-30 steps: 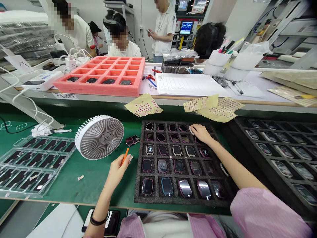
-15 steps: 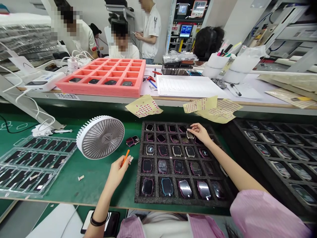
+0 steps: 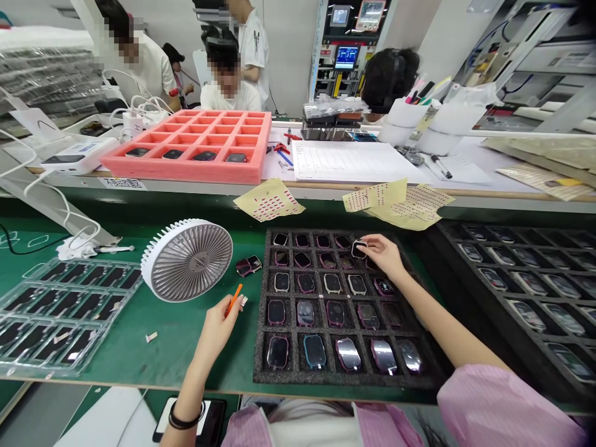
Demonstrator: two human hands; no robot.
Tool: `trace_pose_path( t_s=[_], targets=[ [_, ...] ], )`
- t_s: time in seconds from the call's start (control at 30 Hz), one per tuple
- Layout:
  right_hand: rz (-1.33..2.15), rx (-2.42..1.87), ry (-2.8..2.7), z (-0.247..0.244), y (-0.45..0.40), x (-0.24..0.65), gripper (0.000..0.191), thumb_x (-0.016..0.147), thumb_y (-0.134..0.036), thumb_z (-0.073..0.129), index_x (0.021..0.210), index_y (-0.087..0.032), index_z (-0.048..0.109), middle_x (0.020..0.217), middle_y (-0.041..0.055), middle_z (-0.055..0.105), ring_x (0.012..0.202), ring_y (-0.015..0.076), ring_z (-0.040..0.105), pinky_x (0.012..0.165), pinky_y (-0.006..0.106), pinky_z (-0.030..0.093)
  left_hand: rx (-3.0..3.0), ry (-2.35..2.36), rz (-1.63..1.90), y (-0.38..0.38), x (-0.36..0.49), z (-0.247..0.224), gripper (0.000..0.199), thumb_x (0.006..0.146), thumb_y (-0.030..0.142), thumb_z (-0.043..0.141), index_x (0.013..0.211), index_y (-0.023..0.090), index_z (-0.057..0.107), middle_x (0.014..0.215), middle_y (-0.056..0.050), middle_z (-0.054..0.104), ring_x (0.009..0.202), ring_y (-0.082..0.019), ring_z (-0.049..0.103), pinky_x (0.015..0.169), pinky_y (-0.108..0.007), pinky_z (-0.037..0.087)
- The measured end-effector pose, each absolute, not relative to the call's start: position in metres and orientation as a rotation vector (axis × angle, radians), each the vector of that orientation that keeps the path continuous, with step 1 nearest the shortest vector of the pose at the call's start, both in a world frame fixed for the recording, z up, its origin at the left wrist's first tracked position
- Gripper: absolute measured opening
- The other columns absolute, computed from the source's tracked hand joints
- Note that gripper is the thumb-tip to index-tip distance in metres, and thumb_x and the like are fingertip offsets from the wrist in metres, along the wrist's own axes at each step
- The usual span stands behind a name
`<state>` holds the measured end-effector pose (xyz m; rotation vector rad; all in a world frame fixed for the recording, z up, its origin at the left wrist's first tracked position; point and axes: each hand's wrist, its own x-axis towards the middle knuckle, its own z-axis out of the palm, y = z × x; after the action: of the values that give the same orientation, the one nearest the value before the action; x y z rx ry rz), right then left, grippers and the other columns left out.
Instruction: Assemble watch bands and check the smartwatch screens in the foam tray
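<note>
My right hand (image 3: 385, 256) is closed on a smartwatch (image 3: 359, 249) by its edge, over the back right part of a black foam tray (image 3: 298, 374). The watch's dark face is turned partly up. Several more watches sit one to a pocket in that tray, with purple, silver or blue cases. Left of the tray, my left hand (image 3: 218, 323) is closed around a slim orange stick-like tool (image 3: 234, 298). A small white piece (image 3: 244, 301) shows at its fingertips. Between the fan and the tray, a purple-cased watch (image 3: 248, 266) lies on the green mat (image 3: 186, 341).
A round white fan (image 3: 189, 261) stands left of the tray. Clear plastic trays (image 3: 86, 357) of dark parts lie farther left, another black foam tray (image 3: 470, 292) at right. The shelf holds a pink foam tray (image 3: 186, 169) and papers (image 3: 344, 161). Several people are beyond.
The watch in my right hand has tilted, so more of its dark face shows. One lit watch in the tray's left column has gone dark. My left hand has barely moved.
</note>
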<state>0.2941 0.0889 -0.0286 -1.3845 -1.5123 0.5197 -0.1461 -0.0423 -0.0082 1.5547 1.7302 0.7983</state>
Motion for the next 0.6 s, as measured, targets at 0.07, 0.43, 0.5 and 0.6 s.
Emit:
trace_pose_path(
  t_s=[0.07, 0.43, 0.5, 0.6],
  targets=[
    [0.514, -1.406, -1.472, -0.025, 0.101, 0.305, 0.053, 0.065, -0.060, 0.071, 0.097, -0.019, 0.061, 0.089, 0.0107, 0.070, 0.081, 0.0222, 0.068, 0.078, 0.041, 0.057, 1.593, 1.764, 0.775, -0.044, -0.149, -0.008, 0.048, 0.086, 0.059, 0.041, 0.066, 0.017, 0.050, 0.056, 0.005, 0.041, 0.053, -0.010, 0.035, 0.053, -0.022, 0.026],
    [0.396, -1.685, -1.594, -0.020, 0.119, 0.327, 0.039, 0.076, -0.052, 0.063, 0.092, -0.016, 0.065, 0.090, 0.0143, 0.071, 0.085, 0.0254, 0.068, 0.081, 0.044, 0.055, 1.633, 1.812, 0.726, -0.048, -0.154, -0.012, 0.048, 0.086, 0.060, 0.038, 0.066, 0.018, 0.049, 0.056, 0.004, 0.044, 0.054, -0.011, 0.039, 0.053, -0.022, 0.028],
    [0.267, -1.793, -1.564, -0.018, 0.115, 0.336, 0.039, 0.079, -0.052, 0.057, 0.086, -0.015, 0.064, 0.093, 0.0189, 0.068, 0.093, 0.0303, 0.064, 0.087, 0.050, 0.049, 1.630, 1.817, 0.704, -0.048, -0.154, -0.010, 0.048, 0.086, 0.060, 0.037, 0.066, 0.018, 0.049, 0.056, 0.004, 0.044, 0.053, -0.011, 0.040, 0.053, -0.022, 0.028],
    [0.133, -1.963, -1.514, -0.019, 0.112, 0.348, 0.043, 0.076, -0.058, 0.058, 0.068, -0.016, 0.059, 0.089, 0.0252, 0.064, 0.098, 0.0395, 0.059, 0.085, 0.057, 0.045, 1.630, 1.830, 0.668, -0.048, -0.154, -0.009, 0.046, 0.085, 0.059, 0.037, 0.066, 0.019, 0.047, 0.055, 0.004, 0.043, 0.052, -0.012, 0.040, 0.053, -0.022, 0.028]
  ],
)
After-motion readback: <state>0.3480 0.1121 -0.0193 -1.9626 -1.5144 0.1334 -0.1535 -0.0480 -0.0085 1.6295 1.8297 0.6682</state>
